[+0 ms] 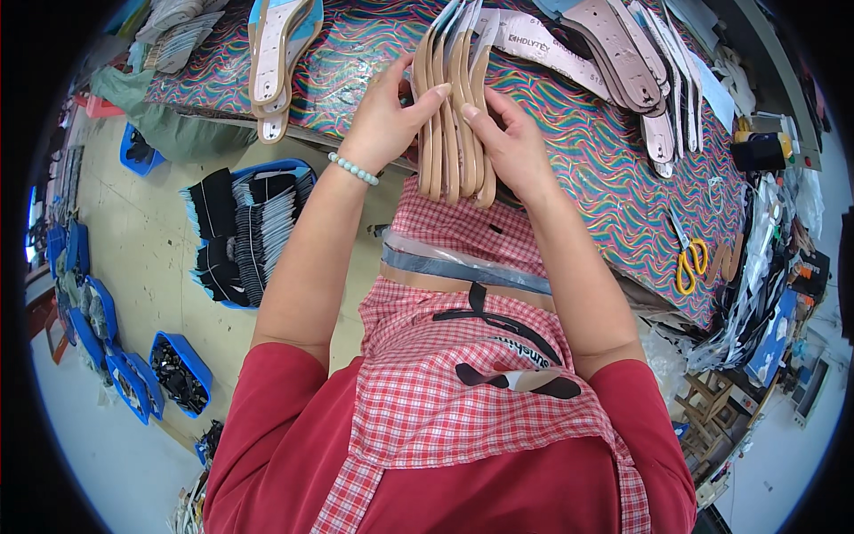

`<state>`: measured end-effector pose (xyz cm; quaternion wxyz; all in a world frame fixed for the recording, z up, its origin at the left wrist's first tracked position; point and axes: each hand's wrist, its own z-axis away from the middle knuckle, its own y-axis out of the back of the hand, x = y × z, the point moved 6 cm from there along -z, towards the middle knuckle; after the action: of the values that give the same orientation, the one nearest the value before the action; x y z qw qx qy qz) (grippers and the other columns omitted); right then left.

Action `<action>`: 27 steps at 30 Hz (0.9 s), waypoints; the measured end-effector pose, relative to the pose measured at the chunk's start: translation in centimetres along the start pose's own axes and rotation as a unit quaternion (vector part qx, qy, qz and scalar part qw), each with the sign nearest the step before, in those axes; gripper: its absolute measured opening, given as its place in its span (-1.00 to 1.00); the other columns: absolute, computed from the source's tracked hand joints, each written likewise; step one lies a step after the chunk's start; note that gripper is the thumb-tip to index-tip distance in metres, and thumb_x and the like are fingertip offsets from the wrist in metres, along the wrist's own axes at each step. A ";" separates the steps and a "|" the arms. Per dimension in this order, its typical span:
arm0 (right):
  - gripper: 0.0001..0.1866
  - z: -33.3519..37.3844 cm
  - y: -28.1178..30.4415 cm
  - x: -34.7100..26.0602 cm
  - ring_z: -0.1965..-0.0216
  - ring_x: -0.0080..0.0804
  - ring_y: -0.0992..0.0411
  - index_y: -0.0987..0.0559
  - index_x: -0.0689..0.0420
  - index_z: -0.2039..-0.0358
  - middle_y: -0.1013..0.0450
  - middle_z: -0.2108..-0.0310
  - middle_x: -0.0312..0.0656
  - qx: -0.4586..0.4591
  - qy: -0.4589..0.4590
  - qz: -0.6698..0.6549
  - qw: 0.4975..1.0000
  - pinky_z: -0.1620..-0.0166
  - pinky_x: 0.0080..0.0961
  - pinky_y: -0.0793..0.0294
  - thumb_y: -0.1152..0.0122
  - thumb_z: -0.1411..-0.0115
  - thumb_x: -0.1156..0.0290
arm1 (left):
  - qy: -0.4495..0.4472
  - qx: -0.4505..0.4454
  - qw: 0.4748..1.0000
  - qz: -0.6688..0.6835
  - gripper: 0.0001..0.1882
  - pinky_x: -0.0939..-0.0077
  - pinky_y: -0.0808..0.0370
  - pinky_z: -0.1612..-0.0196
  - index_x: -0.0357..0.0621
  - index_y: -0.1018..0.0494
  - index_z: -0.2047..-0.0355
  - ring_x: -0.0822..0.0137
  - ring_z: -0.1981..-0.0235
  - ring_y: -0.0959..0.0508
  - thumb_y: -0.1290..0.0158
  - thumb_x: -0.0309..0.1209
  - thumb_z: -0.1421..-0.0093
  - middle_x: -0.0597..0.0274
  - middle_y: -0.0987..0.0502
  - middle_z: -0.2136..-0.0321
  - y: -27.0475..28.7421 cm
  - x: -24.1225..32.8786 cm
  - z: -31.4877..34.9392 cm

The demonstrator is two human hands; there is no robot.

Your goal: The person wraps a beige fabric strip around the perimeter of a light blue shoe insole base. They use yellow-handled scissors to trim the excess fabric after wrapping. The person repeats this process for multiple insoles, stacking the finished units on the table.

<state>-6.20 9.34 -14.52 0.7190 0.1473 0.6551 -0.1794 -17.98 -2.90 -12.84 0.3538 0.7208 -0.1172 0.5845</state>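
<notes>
A fanned bundle of several tan-edged shoe insoles (452, 133) stands on edge between my two hands, above the near edge of the table. My left hand (391, 116) is wrapped round its left side, the thumb lying across the edges; a pale bead bracelet circles that wrist. On the other side, my right hand (511, 142) grips the bundle with its thumb on the edges. The fingers behind the insoles are partly hidden. A smaller stack of insoles (269, 80) overhangs the table edge to the left, and a larger pinkish pile (614, 58) lies to the right.
A colourful wavy-patterned cloth covers the table (569, 169). Yellow-handled scissors (689, 262) lie near its right end. On the floor at left are a blue basket (298, 165) packed with dark pieces and another blue basket (200, 374). Green plastic (169, 120) hangs at the table's left corner.
</notes>
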 end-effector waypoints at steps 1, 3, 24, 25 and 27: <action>-0.54 0.0 0.0 0.0 0.08 -0.43 -0.38 -0.43 0.24 -0.09 -0.35 0.08 -0.13 0.001 0.004 0.003 1.000 -0.02 -0.50 -0.38 -0.16 -0.21 0.32 | -0.003 0.013 1.000 0.008 -0.33 0.39 -0.51 0.33 -0.35 -0.30 -0.07 0.24 0.39 -0.55 -0.19 -0.15 -0.07 -0.02 -0.53 0.33 0.1 0.0 0.0; -0.55 0.0 0.0 -0.1 0.09 -0.43 -0.38 -0.44 0.23 -0.09 -0.35 0.09 -0.13 0.004 0.013 0.010 1.000 -0.02 -0.50 -0.38 -0.16 -0.21 0.32 | 0.006 0.010 1.000 0.015 -0.33 0.38 -0.51 0.33 -0.35 -0.31 -0.07 0.23 0.39 -0.55 -0.20 -0.14 -0.07 -0.03 -0.53 0.33 0.1 0.1 0.1; -0.69 9.0 1.3 -11.2 0.23 -0.37 -0.42 -0.52 0.26 0.05 -0.43 0.25 -0.09 0.101 0.280 0.421 0.857 0.20 -0.49 -0.42 -0.14 -0.16 0.54 | -0.090 0.006 0.981 0.173 -0.37 0.22 -0.29 -0.15 -0.35 -0.20 -0.15 0.11 -0.10 -0.36 -0.10 -0.20 -0.20 -0.13 -0.35 -0.05 -3.9 10.4 7.1; -0.68 10.3 0.5 -11.5 0.22 -0.37 -0.42 -0.52 0.26 0.05 -0.43 0.23 -0.10 0.075 0.284 0.390 0.873 0.19 -0.49 -0.42 -0.15 -0.15 0.55 | -0.039 -0.016 0.958 0.283 -0.45 0.28 -0.35 -0.10 -0.33 -0.25 -0.12 0.17 -0.05 -0.41 -0.06 -0.21 -0.24 -0.06 -0.39 -0.01 -4.7 10.3 7.3; -0.66 11.5 1.5 -12.4 0.18 -0.38 -0.41 -0.51 0.26 0.04 -0.44 0.19 -0.11 0.083 0.268 0.348 0.895 0.17 -0.48 -0.42 -0.17 -0.14 0.56 | 0.081 -0.035 0.890 0.447 -0.62 0.43 -0.48 0.02 -0.25 -0.35 -0.02 0.24 0.10 -0.54 0.03 -0.24 -0.31 0.12 -0.50 0.12 -5.8 9.2 6.4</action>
<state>3.76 6.34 -1.05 0.5182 0.4671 0.7125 0.0748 -7.11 -0.59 -6.86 0.0885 0.5292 -0.4188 0.7327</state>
